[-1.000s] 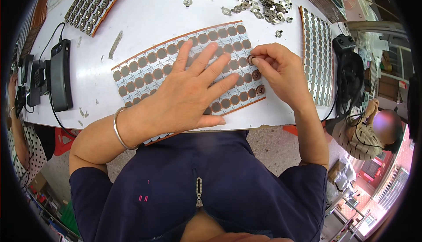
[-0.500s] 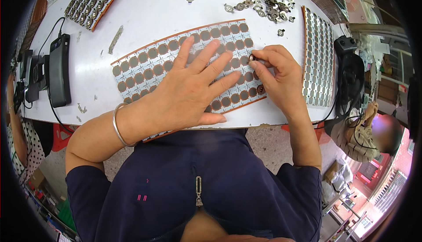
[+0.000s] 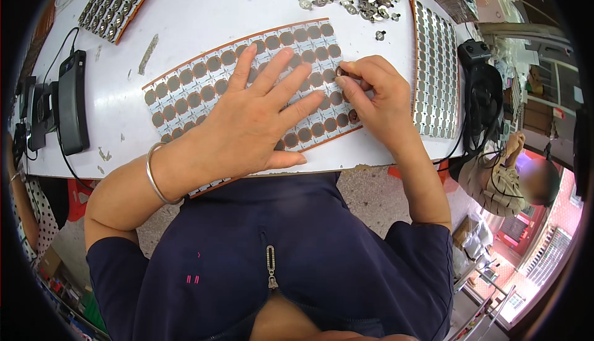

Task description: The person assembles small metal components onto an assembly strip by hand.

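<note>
A sheet of small circuit boards with rows of round grey pads and orange-brown long edges lies slanted on the table in front of me. My left hand rests flat across its middle with fingers spread, hiding part of the rows. At the sheet's right end, my right hand pinches a small round metal disc between thumb and forefinger, low over the pads or touching them; I cannot tell which. Another metal disc sits on the sheet's near right corner, just below that hand.
Beyond the sheet lies a pile of tabbed metal discs, with one loose disc nearer. A second sheet stretches along the right, a disc-filled sheet far left. A black device with cables stands left; a person sits right.
The whole view has shifted, so everything appears slightly further left and up. Both hands keep nearly the same place on the sheet, the right still pinching the disc.
</note>
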The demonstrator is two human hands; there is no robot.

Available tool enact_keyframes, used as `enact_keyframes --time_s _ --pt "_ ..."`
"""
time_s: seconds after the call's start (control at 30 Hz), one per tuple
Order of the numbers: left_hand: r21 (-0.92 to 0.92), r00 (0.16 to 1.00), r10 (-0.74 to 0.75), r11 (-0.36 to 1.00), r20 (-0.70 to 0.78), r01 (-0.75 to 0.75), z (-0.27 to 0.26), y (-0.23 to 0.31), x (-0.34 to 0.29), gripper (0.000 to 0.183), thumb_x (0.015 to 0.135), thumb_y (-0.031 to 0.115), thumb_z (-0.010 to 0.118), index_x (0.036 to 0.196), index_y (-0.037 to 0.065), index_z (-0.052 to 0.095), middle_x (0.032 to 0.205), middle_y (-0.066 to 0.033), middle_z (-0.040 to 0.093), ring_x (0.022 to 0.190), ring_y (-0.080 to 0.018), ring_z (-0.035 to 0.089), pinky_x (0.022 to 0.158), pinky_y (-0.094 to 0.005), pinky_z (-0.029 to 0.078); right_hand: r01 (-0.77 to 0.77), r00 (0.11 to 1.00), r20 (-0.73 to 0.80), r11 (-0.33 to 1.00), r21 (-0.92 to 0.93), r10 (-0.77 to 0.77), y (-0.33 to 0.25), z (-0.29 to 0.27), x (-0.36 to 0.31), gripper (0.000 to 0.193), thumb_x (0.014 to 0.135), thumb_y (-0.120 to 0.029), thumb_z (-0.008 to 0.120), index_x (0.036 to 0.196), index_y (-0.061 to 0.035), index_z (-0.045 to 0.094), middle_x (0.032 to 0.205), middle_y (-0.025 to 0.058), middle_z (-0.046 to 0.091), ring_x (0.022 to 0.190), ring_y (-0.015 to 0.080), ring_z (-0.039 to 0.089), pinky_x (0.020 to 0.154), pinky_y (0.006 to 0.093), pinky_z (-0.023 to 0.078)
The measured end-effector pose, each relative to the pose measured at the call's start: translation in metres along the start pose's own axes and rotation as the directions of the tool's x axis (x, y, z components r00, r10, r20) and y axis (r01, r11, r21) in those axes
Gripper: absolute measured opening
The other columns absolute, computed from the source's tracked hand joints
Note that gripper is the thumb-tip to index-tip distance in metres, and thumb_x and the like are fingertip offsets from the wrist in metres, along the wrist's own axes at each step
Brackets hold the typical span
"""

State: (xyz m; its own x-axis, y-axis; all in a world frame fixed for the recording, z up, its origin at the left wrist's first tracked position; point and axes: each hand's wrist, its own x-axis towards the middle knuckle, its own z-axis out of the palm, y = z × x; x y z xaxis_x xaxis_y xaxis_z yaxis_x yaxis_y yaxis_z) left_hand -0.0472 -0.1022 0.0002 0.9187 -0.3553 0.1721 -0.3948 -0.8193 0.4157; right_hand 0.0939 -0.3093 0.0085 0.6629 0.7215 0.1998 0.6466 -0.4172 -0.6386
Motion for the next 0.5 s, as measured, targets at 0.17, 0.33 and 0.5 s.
enact_keyframes --time_s 0.17,0.33,0.5 --pt "0.004 1.000 -0.012 1.000 0.006 0.012 0.002 -0.001 -0.002 0.087 0.072 0.054 0.080 0.143 0.012 0.052 0.152 -0.0213 0.040 0.146 -0.0449 0.027 0.116 -0.0691 0.016 -0.030 0.999 0.019 0.998 -0.056 0.031 -0.009 -0.006 0.000 0.024 0.083 -0.008 0.078 0.106 -0.0034 0.073 0.091 0.0102 0.069 0.068 0.0203 0.066 0.061 0.0305 0.054" --pt "-0.008 1.000 0.012 1.000 -0.008 -0.012 -0.001 0.000 0.001 0.088 0.072 0.054 0.081 0.144 0.012 0.052 0.152 -0.0214 0.040 0.146 -0.0450 0.028 0.116 -0.0693 0.016 -0.025 0.988 -0.154 0.969 -0.247 -0.013 0.025 -0.031 0.019 0.023 0.085 -0.011 0.077 0.106 -0.0047 0.073 0.096 0.0113 0.070 0.069 0.0208 0.065 0.065 0.0310 0.053" --pt "-0.012 1.000 0.004 1.000 0.002 -0.004 0.001 -0.001 0.000 0.089 0.072 0.054 0.081 0.144 0.012 0.052 0.152 -0.0214 0.040 0.146 -0.0449 0.028 0.116 -0.0690 0.016 -0.097 0.990 -0.125 0.942 -0.320 0.060 0.049 -0.034 0.036 0.018 0.086 -0.013 0.075 0.102 -0.0037 0.074 0.096 0.0106 0.070 0.074 0.0229 0.066 0.069 0.0328 0.054"
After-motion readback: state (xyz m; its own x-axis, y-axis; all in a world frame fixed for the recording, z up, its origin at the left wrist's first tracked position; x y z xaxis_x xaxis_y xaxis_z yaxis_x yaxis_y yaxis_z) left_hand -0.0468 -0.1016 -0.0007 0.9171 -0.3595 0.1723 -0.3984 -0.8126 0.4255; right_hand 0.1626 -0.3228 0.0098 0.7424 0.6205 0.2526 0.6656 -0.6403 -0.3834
